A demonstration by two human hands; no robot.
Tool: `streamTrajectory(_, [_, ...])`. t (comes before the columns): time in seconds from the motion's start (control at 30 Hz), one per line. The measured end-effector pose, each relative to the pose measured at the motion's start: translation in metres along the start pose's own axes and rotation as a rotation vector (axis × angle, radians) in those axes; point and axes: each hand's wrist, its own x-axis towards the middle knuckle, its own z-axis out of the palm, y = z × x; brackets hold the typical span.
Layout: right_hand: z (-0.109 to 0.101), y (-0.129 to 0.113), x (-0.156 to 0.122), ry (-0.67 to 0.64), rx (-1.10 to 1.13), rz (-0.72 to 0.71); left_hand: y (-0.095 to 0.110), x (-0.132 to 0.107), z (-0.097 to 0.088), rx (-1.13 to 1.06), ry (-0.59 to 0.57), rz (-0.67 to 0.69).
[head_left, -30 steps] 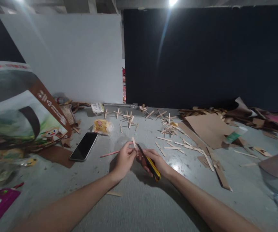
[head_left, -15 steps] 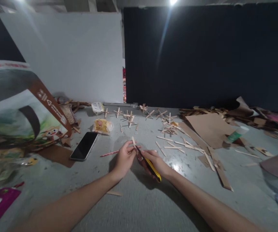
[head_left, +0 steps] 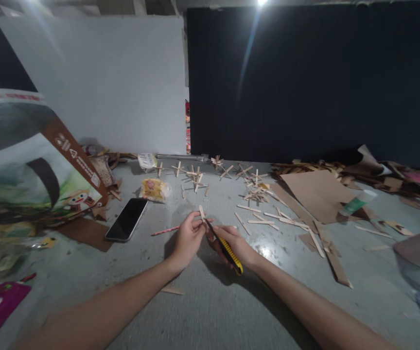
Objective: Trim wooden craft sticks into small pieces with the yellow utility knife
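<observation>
My left hand (head_left: 189, 238) is closed on a wooden craft stick (head_left: 202, 212), whose rounded end points up and away from me. In my right hand (head_left: 234, 243) is a yellow and black utility knife (head_left: 231, 254), its handle slanting down towards me. The knife's dark blade end meets the stick between my two hands; whether it cuts into the wood cannot be made out. Behind my left hand lies a thin red and white striped stick (head_left: 165, 231). Loose craft sticks (head_left: 261, 222) are scattered to the right of my right hand.
Several crossed-stick pieces (head_left: 197, 180) stand towards the back. A phone (head_left: 128, 219) and a wrapped snack (head_left: 155, 190) lie on the left, near a large printed bag (head_left: 42, 170). Cardboard (head_left: 317, 194) and a glue stick (head_left: 358, 202) are on the right.
</observation>
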Motion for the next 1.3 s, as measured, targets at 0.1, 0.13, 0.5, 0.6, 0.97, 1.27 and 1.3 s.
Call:
streamTrajectory(0.1, [0.0004,0.0003,-0.0004,0.0,0.009,0.0,0.0003,-0.0002,0.0007,0.009,0.013,0.006])
streamTrajectory(0.13, [0.0006,0.0003,-0.0006,0.0,0.013,-0.001,0.0005,-0.0003,0.001,0.013,0.017,0.004])
streamTrajectory(0.5, [0.0009,-0.0008,-0.0006,0.006,-0.006,0.003,0.0017,-0.001,0.0011,-0.004,0.012,-0.002])
streamTrajectory(0.6, [0.0007,-0.0008,-0.0006,0.008,-0.018,0.001,0.0017,-0.0008,0.0014,-0.005,0.008,-0.005])
streamTrajectory(0.97, [0.0011,0.0005,0.0011,0.016,-0.023,0.004,-0.0015,-0.0014,-0.0003,0.045,0.008,0.039])
streamTrajectory(1.27, [0.0035,-0.0041,-0.0019,0.032,0.001,0.064,-0.0019,-0.0023,-0.0002,0.074,-0.029,0.049])
streamTrajectory(1.3, [0.0037,-0.0049,-0.0022,0.03,0.001,0.072,-0.0021,-0.0023,-0.0003,0.07,-0.037,0.051])
